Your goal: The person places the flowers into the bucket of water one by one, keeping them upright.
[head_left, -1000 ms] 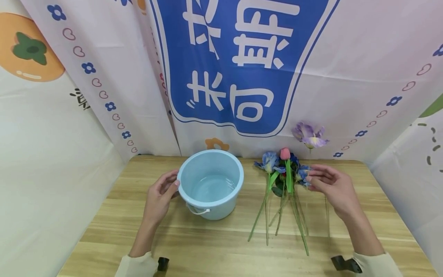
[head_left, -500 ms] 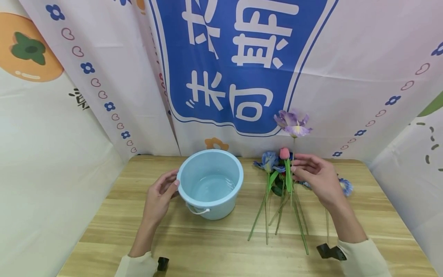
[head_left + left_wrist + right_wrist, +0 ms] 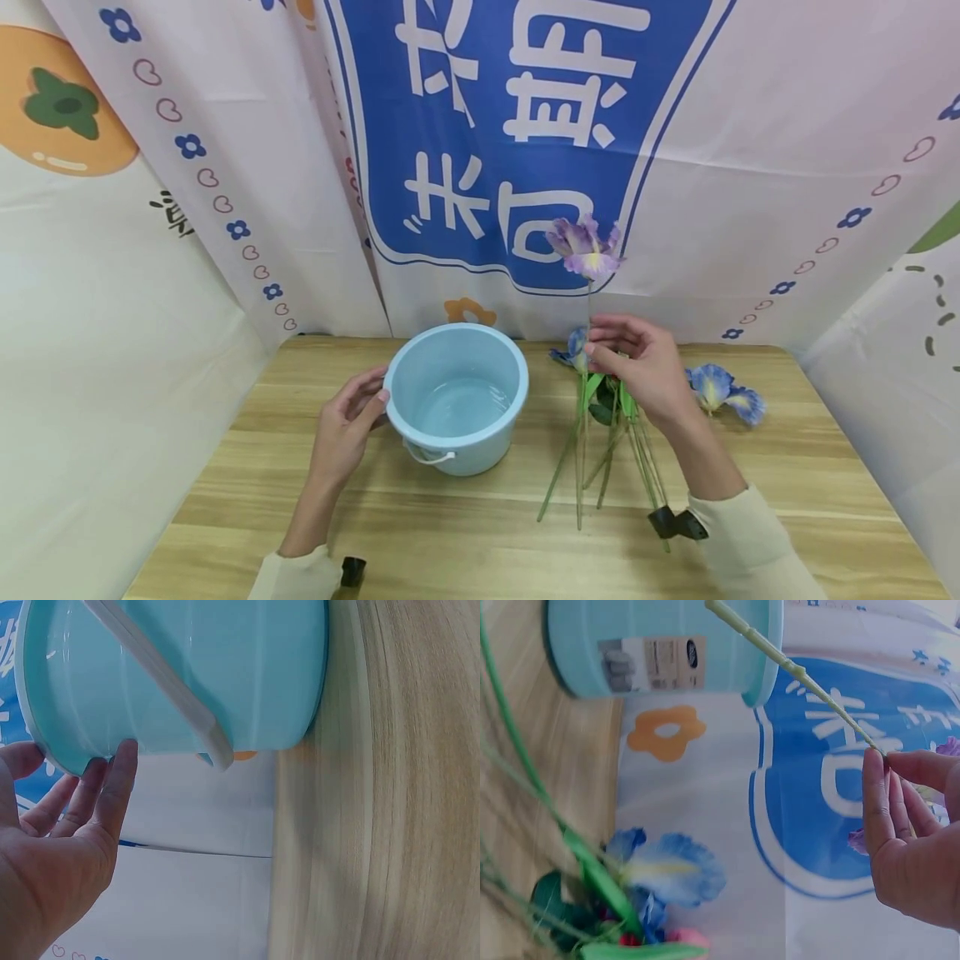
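Note:
A light blue bucket (image 3: pixel 480 454) with a white handle (image 3: pixel 161 671) stands upright on the wooden table. My left hand (image 3: pixel 348 429) holds its left side, thumb at the rim and fingers against the outer wall. With thumb and fingertips, my right hand (image 3: pixel 645 371) pinches the stem (image 3: pixel 802 671) of a purple iris (image 3: pixel 587 248). That flower is upright, its bloom high above the table, between the bucket and the other flowers. Beneath the right hand lies a bunch with a blue iris (image 3: pixel 679 870), a pink tulip (image 3: pixel 686 941) and green stems; the hand partly covers it in the head view.
Blue iris blooms (image 3: pixel 723 392) lie right of the bunch, beyond the right forearm. Loose stems (image 3: pixel 577 475) reach toward the front of the table (image 3: pixel 450 533). A printed white and blue cloth (image 3: pixel 487 150) hangs behind the table.
My right hand has moved left toward the bucket with the purple iris, passing over the bunch and uncovering blue blooms on the right. The left hand and bucket have stayed in place.

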The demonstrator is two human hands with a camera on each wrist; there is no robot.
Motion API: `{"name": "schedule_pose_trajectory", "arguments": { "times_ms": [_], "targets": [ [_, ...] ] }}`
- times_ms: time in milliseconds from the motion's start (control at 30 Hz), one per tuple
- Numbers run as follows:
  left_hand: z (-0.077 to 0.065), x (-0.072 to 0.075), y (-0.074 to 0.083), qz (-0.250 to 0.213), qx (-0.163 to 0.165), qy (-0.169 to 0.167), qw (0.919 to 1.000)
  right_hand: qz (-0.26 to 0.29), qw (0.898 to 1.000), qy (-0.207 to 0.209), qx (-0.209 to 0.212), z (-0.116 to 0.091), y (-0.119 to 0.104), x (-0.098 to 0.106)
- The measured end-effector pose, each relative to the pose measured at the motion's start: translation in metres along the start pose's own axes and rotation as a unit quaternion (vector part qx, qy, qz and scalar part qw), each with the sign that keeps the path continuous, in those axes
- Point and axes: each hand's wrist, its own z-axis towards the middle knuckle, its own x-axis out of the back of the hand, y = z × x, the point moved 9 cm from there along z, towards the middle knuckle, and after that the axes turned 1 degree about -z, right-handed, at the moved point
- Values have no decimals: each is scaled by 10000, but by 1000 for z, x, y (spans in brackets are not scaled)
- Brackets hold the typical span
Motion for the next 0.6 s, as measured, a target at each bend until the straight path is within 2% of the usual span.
{"name": "schedule_pose_trajectory", "arguments": {
  "times_ms": [300,600],
  "targets": [
    [1,-1,-1,33,-21,-27,10000,54,9997,-64,250,23,-24,-32],
    [1,0,-2,51,29,-45,10000,329,9990,-49,296,34,-39,-56]
  ]
}}
